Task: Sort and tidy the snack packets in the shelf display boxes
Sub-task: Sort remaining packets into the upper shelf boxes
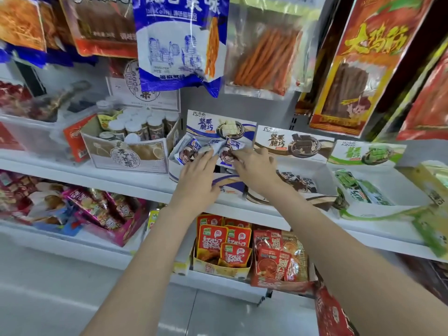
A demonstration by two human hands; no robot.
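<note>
A white and blue display box stands on the middle shelf, with several blue and white snack packets upright inside. My left hand reaches into this box and its fingers touch a packet at the front. Over the same box my right hand pinches another blue and white packet at its lower edge. To the right stand a brown box holding dark packets and a green box holding green packets.
A cardboard box of white-lidded jars sits left of the blue box. Large snack bags hang above, low over the boxes. On the shelf below are red packets and a pink box. The floor shows beneath.
</note>
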